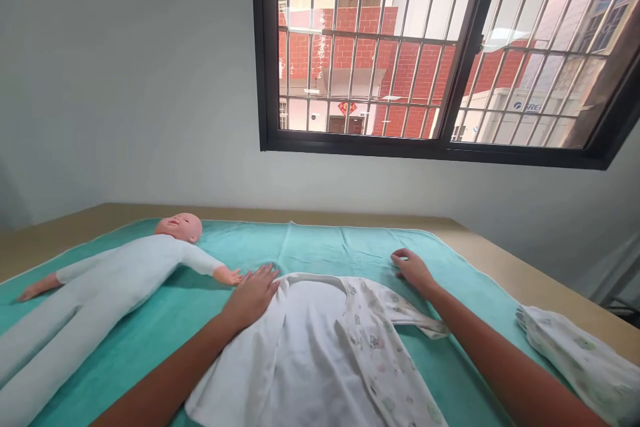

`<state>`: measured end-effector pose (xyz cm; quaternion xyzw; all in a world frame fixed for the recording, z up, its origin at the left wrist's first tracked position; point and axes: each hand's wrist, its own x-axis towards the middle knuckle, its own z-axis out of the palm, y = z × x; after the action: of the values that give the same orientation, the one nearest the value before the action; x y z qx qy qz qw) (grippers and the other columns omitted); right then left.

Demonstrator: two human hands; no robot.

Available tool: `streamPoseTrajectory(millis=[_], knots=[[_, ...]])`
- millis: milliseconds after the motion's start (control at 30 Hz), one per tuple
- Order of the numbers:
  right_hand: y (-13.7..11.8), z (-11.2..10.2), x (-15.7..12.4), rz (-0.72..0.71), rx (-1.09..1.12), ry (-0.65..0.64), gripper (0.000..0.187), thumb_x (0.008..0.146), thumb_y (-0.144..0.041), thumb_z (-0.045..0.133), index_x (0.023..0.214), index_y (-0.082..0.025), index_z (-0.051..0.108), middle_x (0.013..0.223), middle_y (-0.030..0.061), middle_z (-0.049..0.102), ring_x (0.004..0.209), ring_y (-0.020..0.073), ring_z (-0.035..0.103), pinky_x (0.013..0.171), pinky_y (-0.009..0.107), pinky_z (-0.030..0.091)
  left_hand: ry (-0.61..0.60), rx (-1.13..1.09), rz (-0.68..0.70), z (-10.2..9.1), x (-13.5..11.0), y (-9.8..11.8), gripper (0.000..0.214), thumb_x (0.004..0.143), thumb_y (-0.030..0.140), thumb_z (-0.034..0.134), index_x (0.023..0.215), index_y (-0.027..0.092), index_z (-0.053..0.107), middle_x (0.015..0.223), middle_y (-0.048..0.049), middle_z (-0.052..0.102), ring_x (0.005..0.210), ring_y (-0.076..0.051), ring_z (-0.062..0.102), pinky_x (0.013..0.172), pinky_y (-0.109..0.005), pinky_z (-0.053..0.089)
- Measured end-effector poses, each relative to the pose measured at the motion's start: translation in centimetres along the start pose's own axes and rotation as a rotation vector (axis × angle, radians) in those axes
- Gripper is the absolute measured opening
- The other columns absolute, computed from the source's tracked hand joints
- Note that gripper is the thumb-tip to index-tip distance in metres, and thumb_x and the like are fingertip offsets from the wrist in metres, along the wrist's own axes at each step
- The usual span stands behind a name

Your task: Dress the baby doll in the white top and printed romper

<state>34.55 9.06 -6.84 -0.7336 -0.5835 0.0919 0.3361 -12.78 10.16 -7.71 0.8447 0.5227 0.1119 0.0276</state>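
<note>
A white baby shirt (315,353) lies spread out in front of me. Its right front panel and sleeve carry a small printed pattern, and the left front panel looks plain white. My left hand (255,293) rests flat on the shirt's left shoulder, fingers stretched out, close beside the hand of a baby doll (135,267). The doll lies on its back at the left in a white body suit. Over the towel, beyond the patterned sleeve, my right hand (413,269) is loosely bent with its fingers apart and nothing visible in them.
A turquoise towel (320,247) covers much of the wooden tabletop (480,247). At the right edge lies a folded patterned cloth (580,353). The wall and a barred window (360,140) stand behind the table.
</note>
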Motion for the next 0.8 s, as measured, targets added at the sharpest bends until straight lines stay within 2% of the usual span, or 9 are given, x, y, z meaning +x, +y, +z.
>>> streamPoseTrajectory(millis=[67, 133, 267, 333, 433, 500, 600, 800], knots=[[1.5, -0.6, 2.2, -0.016, -0.037, 0.05, 0.036, 0.089, -0.044, 0.042, 0.106, -0.021, 0.064, 0.122, 0.0095, 0.063, 0.106, 0.0243, 0.064, 0.096, 0.038, 0.048, 0.003, 0.003, -0.006, -0.3, -0.2, 0.3, 0.051, 0.1, 0.044, 0.025, 0.142, 0.024, 0.046, 0.155, -0.0099, 0.036, 0.145, -0.027, 0.029, 0.117, -0.052, 0.024], [2.9, -1.0, 4.5, -0.031, -0.077, 0.08, 0.038, 0.088, -0.045, 0.044, 0.108, -0.022, 0.066, 0.133, 0.01, 0.058, 0.123, 0.0287, 0.054, 0.109, 0.041, 0.038, -0.003, 0.002, -0.02, -0.6, -0.3, 0.6, 0.052, 0.1, 0.044, 0.023, 0.142, 0.024, 0.047, 0.155, -0.0094, 0.036, 0.145, -0.027, 0.029, 0.117, -0.052, 0.024], [6.8, -1.1, 8.9, -0.063, -0.139, 0.074, 0.044, 0.087, -0.049, 0.045, 0.118, -0.025, 0.064, 0.15, 0.0072, 0.044, 0.139, 0.032, 0.037, 0.118, 0.047, 0.021, -0.01, -0.004, -0.05, -1.1, -0.6, 1.2, 0.052, 0.1, 0.046, 0.022, 0.141, 0.026, 0.047, 0.156, -0.0058, 0.036, 0.145, -0.024, 0.029, 0.118, -0.05, 0.025], [9.2, -0.7, 10.7, -0.088, -0.256, 0.033, 0.05, 0.089, -0.053, 0.041, 0.127, -0.026, 0.06, 0.154, 0.0054, 0.039, 0.144, 0.0319, 0.028, 0.119, 0.051, 0.014, -0.007, 0.001, -0.063, -1.3, -0.8, 1.5, 0.052, 0.1, 0.046, 0.021, 0.141, 0.027, 0.048, 0.156, -0.0039, 0.036, 0.145, -0.023, 0.029, 0.118, -0.049, 0.025], [12.3, 0.0, 12.5, -0.072, -0.397, -0.05, 0.063, 0.09, -0.061, 0.032, 0.14, -0.026, 0.048, 0.156, 0.0064, 0.034, 0.146, 0.0314, 0.023, 0.118, 0.055, 0.014, -0.005, 0.001, -0.071, -1.4, -0.9, 1.6, 0.051, 0.1, 0.046, 0.023, 0.142, 0.028, 0.047, 0.156, -0.0029, 0.036, 0.145, -0.023, 0.03, 0.119, -0.048, 0.024], [13.5, 0.3, 13.1, -0.049, -0.464, -0.098, 0.071, 0.089, -0.068, 0.027, 0.146, -0.027, 0.04, 0.158, 0.0067, 0.031, 0.146, 0.0307, 0.024, 0.117, 0.056, 0.017, 0.0, -0.016, -0.071, -1.5, -0.9, 1.6, 0.05, 0.1, 0.046, 0.026, 0.142, 0.028, 0.048, 0.156, -0.0032, 0.036, 0.145, -0.023, 0.03, 0.119, -0.048, 0.024], [14.1, 0.5, 13.5, -0.043, -0.518, -0.135, 0.077, 0.087, -0.073, 0.024, 0.15, -0.029, 0.032, 0.159, 0.0058, 0.027, 0.146, 0.0299, 0.023, 0.117, 0.055, 0.018, -0.003, -0.06, -0.067, -1.8, -1.0, 1.5, 0.048, 0.1, 0.047, 0.029, 0.14, 0.03, 0.049, 0.155, -0.0029, 0.038, 0.144, -0.023, 0.031, 0.119, -0.048, 0.025], [14.3, 0.5, 13.9, -0.044, -0.526, -0.133, 0.078, 0.087, -0.074, 0.023, 0.151, -0.029, 0.031, 0.159, 0.0058, 0.027, 0.146, 0.031, 0.023, 0.118, 0.056, 0.015, -0.01, -0.118, -0.06, -2.6, -1.3, 1.8, 0.052, 0.099, 0.053, 0.028, 0.142, 0.03, 0.047, 0.156, 0.0004, 0.036, 0.147, -0.022, 0.025, 0.12, -0.043, 0.025]])
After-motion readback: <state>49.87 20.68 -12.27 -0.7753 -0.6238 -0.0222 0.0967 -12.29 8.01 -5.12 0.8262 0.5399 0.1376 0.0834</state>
